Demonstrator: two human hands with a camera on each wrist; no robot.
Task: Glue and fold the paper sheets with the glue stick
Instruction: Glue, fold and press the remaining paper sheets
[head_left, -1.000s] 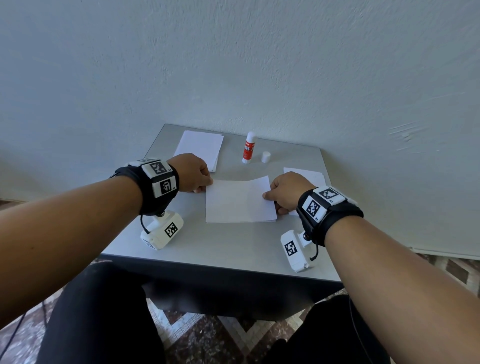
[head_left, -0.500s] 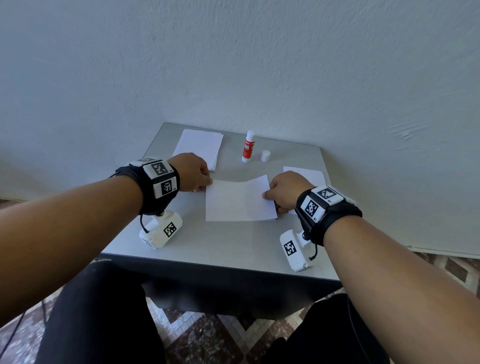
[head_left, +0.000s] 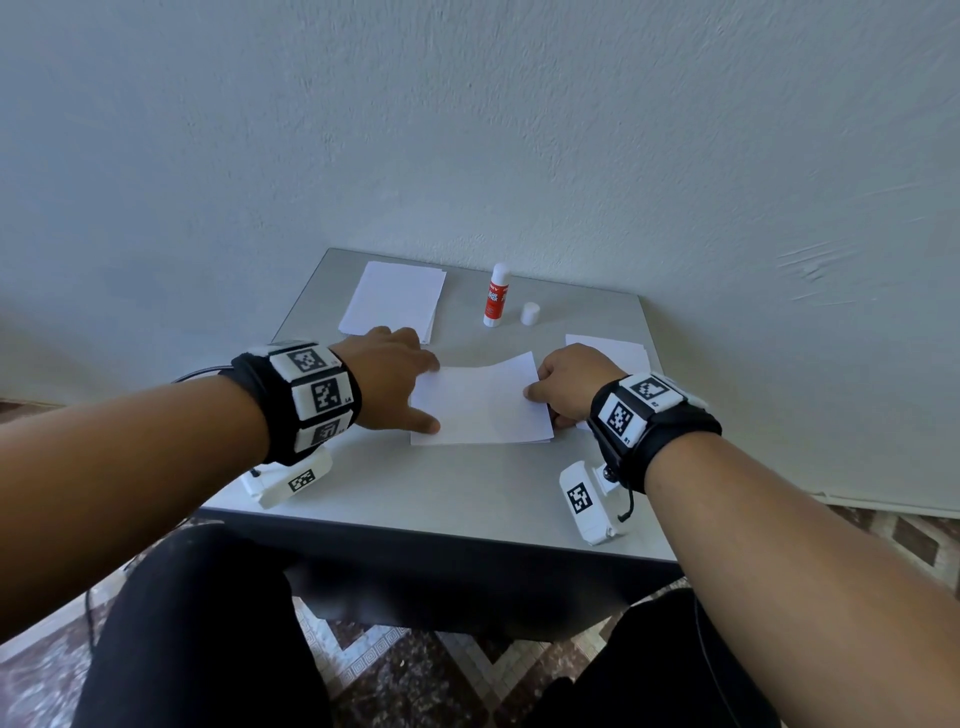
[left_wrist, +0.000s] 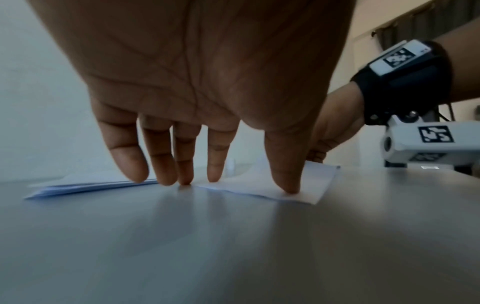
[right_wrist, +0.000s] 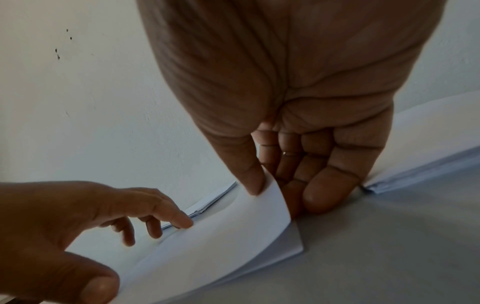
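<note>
The folded sheet lies mid-frame on the worktop, top flap bowed; folding seems underway. Left hand, fingers spread, pins its left edge; right hand pinches the right edge. Next: press flat, crease firmly

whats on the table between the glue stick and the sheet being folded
Only bare table lies between the glue stick and the folded sheet, as the head view shows.
</note>
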